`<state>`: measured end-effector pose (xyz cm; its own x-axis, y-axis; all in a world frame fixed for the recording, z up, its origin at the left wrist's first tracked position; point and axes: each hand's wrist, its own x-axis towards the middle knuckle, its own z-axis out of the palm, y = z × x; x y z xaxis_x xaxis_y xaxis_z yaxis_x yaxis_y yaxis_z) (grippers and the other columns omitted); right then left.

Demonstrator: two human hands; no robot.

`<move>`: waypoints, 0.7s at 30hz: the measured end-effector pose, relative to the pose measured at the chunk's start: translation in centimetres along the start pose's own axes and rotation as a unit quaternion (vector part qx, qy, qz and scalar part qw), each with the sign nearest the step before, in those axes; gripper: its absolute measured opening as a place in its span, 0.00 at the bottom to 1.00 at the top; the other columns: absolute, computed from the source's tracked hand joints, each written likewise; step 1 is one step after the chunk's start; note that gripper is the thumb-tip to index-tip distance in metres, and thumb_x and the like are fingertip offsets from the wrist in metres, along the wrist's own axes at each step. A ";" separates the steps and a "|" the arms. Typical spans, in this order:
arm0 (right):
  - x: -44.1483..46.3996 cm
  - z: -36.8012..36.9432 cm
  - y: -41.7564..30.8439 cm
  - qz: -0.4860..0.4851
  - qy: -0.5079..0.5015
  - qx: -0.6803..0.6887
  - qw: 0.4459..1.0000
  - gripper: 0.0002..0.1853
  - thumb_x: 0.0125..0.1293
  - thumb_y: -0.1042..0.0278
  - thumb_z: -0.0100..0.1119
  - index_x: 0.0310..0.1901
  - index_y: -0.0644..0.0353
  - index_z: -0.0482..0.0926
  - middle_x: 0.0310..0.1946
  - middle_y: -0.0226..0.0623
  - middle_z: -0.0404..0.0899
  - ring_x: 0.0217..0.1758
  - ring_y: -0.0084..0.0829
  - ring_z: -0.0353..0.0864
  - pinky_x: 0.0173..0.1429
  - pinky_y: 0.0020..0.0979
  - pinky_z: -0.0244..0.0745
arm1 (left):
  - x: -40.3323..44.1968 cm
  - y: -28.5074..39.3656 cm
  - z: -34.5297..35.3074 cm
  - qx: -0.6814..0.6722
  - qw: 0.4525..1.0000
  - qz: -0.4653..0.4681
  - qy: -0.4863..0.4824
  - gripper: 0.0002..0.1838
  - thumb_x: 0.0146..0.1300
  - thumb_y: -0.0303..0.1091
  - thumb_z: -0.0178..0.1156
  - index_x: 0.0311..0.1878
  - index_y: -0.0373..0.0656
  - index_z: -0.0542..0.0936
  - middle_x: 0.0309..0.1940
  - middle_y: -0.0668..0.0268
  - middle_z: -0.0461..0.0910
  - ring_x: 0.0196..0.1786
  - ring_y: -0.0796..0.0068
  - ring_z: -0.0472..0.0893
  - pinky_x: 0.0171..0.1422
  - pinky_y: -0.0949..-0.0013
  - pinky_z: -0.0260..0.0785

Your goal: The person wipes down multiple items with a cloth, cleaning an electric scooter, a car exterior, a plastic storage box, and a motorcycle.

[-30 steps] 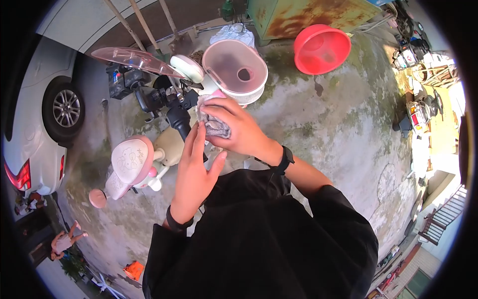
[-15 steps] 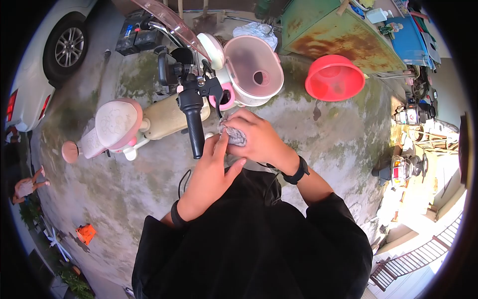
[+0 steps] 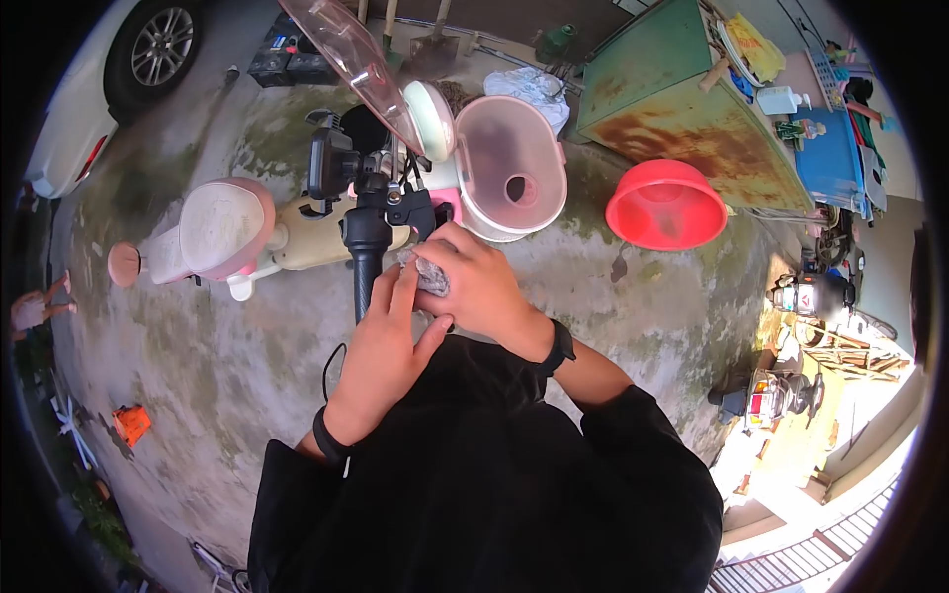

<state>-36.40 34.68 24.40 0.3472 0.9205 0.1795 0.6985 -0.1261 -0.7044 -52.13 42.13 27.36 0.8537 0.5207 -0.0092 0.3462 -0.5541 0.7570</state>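
Observation:
A crumpled grey cloth (image 3: 432, 278) is bunched between my two hands, just beside the scooter's black handlebar grip (image 3: 365, 265). My right hand (image 3: 481, 293) is closed around it from above, knuckles up. From the lower left, the fingers of my left hand (image 3: 368, 358) press on the cloth's near end, with the thumb apart and pointing toward my right hand. The undersides of both hands are hidden. A black brake lever and clamp (image 3: 407, 210) sit right above the cloth. The pale pink scooter seat (image 3: 227, 229) lies to the left.
Ahead stands the scooter's pink basket (image 3: 534, 158), with a clear pink windshield (image 3: 356, 69) beside it. A red basin (image 3: 666, 206) rests on the stained concrete near a rusty green cabinet (image 3: 682, 119). Parked motorbikes (image 3: 781, 395) and a white car (image 3: 74, 124) flank the yard.
Both hands have moved slightly left with the cloth, nearer the handlebar grip. The view has tilted and turned, so the basin and basket appear lower.

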 end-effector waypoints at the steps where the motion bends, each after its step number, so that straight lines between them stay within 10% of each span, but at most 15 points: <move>1: 0.3 0.0 0.5 -0.009 0.005 0.012 1.000 0.24 0.47 0.61 0.78 0.48 0.55 0.83 0.43 0.33 0.77 0.41 0.41 0.83 0.44 0.39 0.81 | 0.4 0.2 0.2 0.019 1.000 -0.006 0.009 0.38 0.64 0.40 0.70 0.71 0.34 0.64 0.59 0.49 0.73 0.49 0.46 0.82 0.51 0.53 0.78; 12: -2.4 -7.0 10.9 -0.078 -0.312 0.279 0.905 0.24 0.54 0.54 0.75 0.47 0.64 0.84 0.41 0.44 0.81 0.49 0.48 0.82 0.52 0.41 0.76 | 0.7 9.1 8.7 0.152 0.981 -0.102 0.060 0.27 0.61 0.40 0.71 0.61 0.41 0.78 0.40 0.59 0.80 0.39 0.56 0.83 0.42 0.57 0.76; 21: -2.6 -15.0 22.7 0.093 -0.159 0.225 0.957 0.25 0.57 0.61 0.72 0.54 0.65 0.82 0.51 0.45 0.81 0.54 0.42 0.83 0.58 0.37 0.76 | 12.9 9.7 19.6 0.063 0.998 -0.022 0.015 0.42 0.56 0.43 0.74 0.72 0.42 0.69 0.57 0.56 0.76 0.51 0.52 0.83 0.49 0.55 0.79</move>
<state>-12.02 23.89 18.23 0.1813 0.9728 -0.1444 0.2789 -0.1916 -0.9410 -30.14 30.75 21.82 0.8247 0.5652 -0.0201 0.4316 -0.6060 0.6682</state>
